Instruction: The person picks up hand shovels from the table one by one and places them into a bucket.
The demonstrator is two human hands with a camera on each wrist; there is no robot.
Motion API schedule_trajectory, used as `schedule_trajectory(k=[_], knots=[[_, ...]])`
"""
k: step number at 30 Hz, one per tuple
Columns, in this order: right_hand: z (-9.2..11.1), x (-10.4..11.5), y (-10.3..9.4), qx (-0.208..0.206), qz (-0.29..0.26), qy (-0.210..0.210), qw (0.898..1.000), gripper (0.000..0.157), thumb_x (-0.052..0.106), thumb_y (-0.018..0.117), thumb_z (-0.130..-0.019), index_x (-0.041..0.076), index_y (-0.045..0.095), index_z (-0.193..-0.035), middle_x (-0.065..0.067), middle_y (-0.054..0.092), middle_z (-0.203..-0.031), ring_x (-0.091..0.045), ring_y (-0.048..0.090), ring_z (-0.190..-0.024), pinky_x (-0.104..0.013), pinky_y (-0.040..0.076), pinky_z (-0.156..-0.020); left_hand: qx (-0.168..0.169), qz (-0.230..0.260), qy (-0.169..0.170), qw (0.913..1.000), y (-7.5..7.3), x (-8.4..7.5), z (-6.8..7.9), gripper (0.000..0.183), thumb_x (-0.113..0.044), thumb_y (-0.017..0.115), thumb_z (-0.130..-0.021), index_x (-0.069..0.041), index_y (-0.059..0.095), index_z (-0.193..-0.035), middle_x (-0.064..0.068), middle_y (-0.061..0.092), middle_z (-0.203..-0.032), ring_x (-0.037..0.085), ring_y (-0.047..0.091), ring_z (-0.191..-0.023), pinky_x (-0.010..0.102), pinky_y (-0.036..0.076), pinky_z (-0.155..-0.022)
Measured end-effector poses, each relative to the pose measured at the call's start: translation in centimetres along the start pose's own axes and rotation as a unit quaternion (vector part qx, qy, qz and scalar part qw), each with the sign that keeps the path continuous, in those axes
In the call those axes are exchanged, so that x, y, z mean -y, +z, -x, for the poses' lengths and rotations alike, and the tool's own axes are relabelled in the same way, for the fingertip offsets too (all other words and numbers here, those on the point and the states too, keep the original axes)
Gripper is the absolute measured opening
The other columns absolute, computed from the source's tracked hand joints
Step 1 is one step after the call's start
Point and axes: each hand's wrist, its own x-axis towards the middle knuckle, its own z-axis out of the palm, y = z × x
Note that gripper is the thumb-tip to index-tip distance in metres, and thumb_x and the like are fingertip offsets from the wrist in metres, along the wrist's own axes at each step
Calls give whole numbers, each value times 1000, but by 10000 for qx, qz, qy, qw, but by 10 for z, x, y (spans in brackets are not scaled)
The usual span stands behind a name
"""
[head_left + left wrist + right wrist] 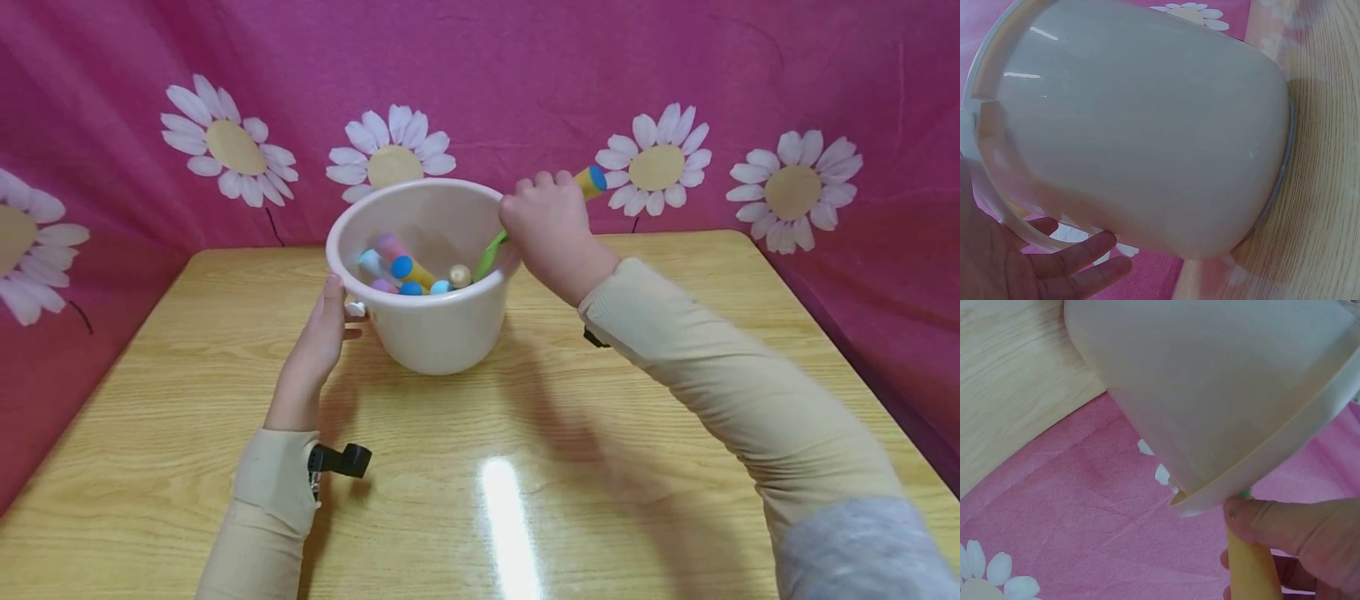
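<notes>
A cream plastic bucket stands on the wooden table, several colourful rounded ends showing inside. At its left side is my left hand, thumb up by the rim and fairly straight fingers beside the wall and the bucket's curved handle. Over the right rim, my right hand grips a yellow handle with a blue end. A green twisted shaft runs from that hand down into the bucket; its lower end is hidden.
Inside the bucket lie a yellow handle with a blue end, a pink piece, a light-blue one and a gold ball-like end. A pink cloth with daisies hangs behind the wooden table.
</notes>
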Motion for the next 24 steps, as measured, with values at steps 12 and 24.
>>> schedule_trajectory(k=[12,24], knots=[[4,3,-3,-365,-27,65,9993,33,11,65,-79,3,53,-109,-16,57,-98,-35,48,-97,-54,22,-94,-71,14,36,10000,-3,3,-1,67,-49,4,-94,-1,17,-140,22,26,-137,42,40,-102,57,34,-87],[8,-1,8,-173,-563,238,9980,25,14,60,-86,3,54,-107,-15,59,-96,-32,54,-87,-47,40,-79,-92,50,7,9999,-5,5,-1,68,-48,3,-94,0,16,-140,23,26,-136,43,40,-104,57,34,-87]])
